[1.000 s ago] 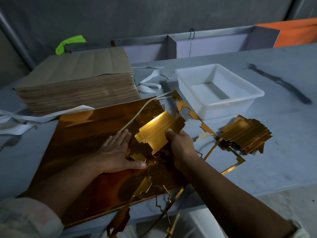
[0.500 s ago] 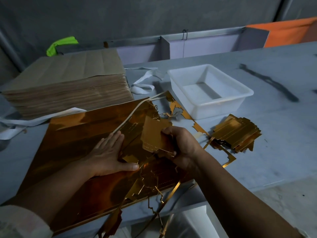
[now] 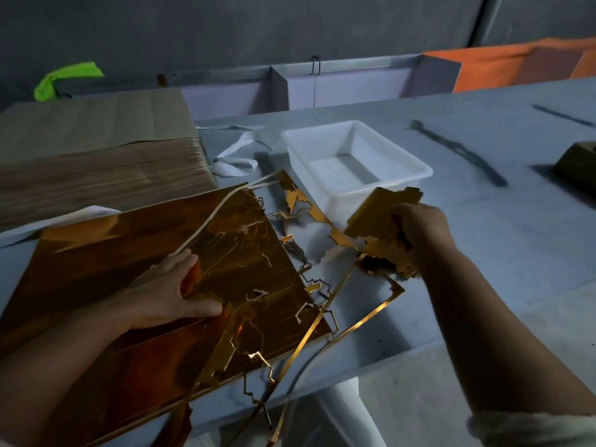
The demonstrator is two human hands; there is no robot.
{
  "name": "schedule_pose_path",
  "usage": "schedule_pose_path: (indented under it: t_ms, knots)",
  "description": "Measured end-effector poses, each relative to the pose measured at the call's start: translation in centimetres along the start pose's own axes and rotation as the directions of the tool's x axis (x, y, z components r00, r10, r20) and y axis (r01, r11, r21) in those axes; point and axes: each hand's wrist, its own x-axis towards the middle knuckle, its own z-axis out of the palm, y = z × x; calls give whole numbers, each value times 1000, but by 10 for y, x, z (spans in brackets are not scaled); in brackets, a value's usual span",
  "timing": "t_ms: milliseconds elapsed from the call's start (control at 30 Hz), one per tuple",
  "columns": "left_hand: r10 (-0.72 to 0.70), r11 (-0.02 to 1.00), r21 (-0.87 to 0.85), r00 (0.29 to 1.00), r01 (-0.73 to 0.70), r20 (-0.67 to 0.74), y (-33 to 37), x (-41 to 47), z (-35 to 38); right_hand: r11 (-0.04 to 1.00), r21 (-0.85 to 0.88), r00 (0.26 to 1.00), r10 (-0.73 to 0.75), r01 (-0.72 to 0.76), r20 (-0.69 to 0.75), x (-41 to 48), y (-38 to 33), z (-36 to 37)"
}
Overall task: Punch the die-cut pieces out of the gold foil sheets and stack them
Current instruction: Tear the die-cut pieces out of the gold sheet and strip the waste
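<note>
A stack of large gold foil sheets (image 3: 96, 285) lies on the grey table at the left. My left hand (image 3: 164, 291) rests on it, thumb and fingers curled around the edge of the top sheet's punched area. My right hand (image 3: 416, 230) holds a punched gold die-cut piece (image 3: 377, 214) just over the stack of punched pieces (image 3: 387, 256), to the right of the sheets. Thin gold waste strips (image 3: 322, 317) trail from the top sheet over the table's front edge.
A white plastic tub (image 3: 409, 162) stands behind the punched pieces. A thick stack of brown cardboard sheets (image 3: 96, 162) sits at the back left, with white strapping (image 3: 235, 156) beside it. The table's front edge (image 3: 387, 353) runs close below the waste strips.
My right hand has pulled the die-cut piece free of the sheet and carried it right, over the stack of punched pieces. My left hand stayed on the sheets.
</note>
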Motion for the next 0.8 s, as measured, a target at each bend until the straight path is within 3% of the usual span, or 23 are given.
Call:
schedule_pose_path:
  t_ms: [100,200,333,467,533,600,700,800]
  knots:
    - [-9,991,-137,999,4,-36,3,-4,-11,986,-163,992,15,-37,-129,21,9,-18]
    - [-18,975,-223,993,-9,-120,2,-6,-15,944,-323,986,9,-62,-164,30,18,-24]
    - [-155,915,-403,895,-30,-419,-10,6,-11,832,-553,986,-51,-47,-160,25,19,-22]
    - [-316,895,-432,841,111,-439,-25,18,-19,631,-772,937,-307,68,-168,8,9,-12]
    - [-387,876,-438,834,200,-394,-29,21,-23,558,-792,891,-452,248,-40,-7,-2,2]
    - [-424,866,-425,836,262,-347,-30,22,-26,525,-728,849,-508,441,147,-26,-13,23]
    - [-424,875,-375,857,305,-294,-23,23,-28,496,-540,733,-490,680,472,-63,-20,63]
    - [-384,911,-272,875,309,-294,-11,22,-28,406,-436,586,-404,803,702,-91,-14,102]
